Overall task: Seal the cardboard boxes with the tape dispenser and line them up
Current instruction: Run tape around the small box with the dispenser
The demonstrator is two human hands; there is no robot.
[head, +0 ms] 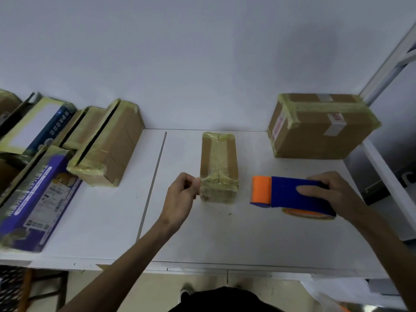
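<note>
cardboard boxes stand in three places on the white table (101, 221).

far left: a cluster of cartons, among them a purple printed carton (33, 199) and a brown taped carton (112, 143). they are packed close together by the wall and not in an orderly row.

centre: the small box (219, 163) lies lengthwise, pointing away from the person. yellowish tape runs along its top seam and a band crosses the near end. the left hand (182, 194) is at the box's near left corner, fingers curled. thumb and forefinger pinch what looks like the loose end of that tape band.

just right of centre, apart from the small box: the tape dispenser (290, 194) appears to rest on the table, orange head toward the box. the right hand (333, 192) grips its blue body, thumb laid along the near face and fingers wrapped over the far side.

far right, at the back: the large box (319, 129), taped round its edges, well apart from the rest.

assessment: the step in hand is judged to be finishing the near-end seal on the small box.

recommended:
- lay the pinched end flat down the side.
- rub along the band so no corner lifts.
- steady the box against sliding.
- hold the dispenser's cutting edge clear of the fingers.

lining up with the large box is not yet done.
</note>
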